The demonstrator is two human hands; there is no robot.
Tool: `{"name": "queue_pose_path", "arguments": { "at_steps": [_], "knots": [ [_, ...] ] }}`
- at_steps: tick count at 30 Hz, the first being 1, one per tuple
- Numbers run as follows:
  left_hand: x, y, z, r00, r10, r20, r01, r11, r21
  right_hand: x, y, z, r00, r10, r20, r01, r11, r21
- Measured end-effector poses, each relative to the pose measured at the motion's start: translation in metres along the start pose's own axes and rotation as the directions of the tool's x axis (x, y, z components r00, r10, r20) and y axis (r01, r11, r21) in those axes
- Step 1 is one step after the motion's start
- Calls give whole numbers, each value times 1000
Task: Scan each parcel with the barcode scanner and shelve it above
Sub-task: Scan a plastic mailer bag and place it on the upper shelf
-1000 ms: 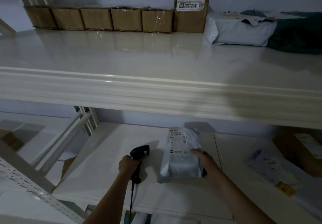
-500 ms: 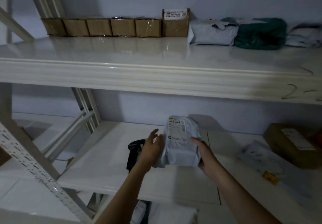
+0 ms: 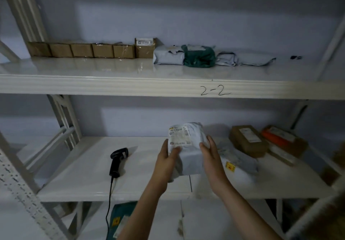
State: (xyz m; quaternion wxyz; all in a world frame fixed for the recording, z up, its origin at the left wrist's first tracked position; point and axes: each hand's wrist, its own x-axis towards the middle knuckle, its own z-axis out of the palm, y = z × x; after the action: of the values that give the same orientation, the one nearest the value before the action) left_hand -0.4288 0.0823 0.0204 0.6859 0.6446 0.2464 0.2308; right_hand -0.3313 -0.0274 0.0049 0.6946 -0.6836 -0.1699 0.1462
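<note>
A white plastic mailer parcel (image 3: 188, 146) with a printed label is lifted above the lower shelf (image 3: 89, 176). My left hand (image 3: 166, 161) grips its left side with the thumb over the front. My right hand (image 3: 209, 153) holds its right side. The black corded barcode scanner (image 3: 117, 159) lies on the lower shelf to the left of my hands, and neither hand touches it. The upper shelf (image 3: 168, 84), marked "2-2", carries a row of shelved parcels along the wall.
On the upper shelf stand several brown boxes (image 3: 82, 50), white mailers (image 3: 169, 57) and a green bag (image 3: 199, 56). Brown boxes (image 3: 248, 140) and more mailers (image 3: 237, 161) lie at the lower shelf's right. A white upright post (image 3: 20, 189) stands at left.
My left hand let go of the scanner, which now lies on the lower shelf, and took hold of the parcel. Both hands have lifted the parcel. The view has pulled back.
</note>
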Motion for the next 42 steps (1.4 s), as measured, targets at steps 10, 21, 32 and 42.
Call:
{"name": "queue_pose_path", "arguments": {
  "at_steps": [10, 21, 32, 42],
  "knots": [
    [-64, 76, 122, 975, 223, -21, -214, 955, 204, -34, -104, -133, 989, -150, -18, 148, 985, -94],
    [-130, 154, 274, 867, 497, 25, -494, 853, 172, -58, -189, -296, 911, -398, -104, 390, 916, -93],
    [-23, 222, 349, 745, 629, 224, -666, 724, 182, 55, -260, -359, 890, -435, 139, 453, 879, -150],
    [111, 255, 382, 830, 421, 367, -558, 638, 531, 182, -286, -390, 928, -339, 154, 365, 751, -549]
  ]
}}
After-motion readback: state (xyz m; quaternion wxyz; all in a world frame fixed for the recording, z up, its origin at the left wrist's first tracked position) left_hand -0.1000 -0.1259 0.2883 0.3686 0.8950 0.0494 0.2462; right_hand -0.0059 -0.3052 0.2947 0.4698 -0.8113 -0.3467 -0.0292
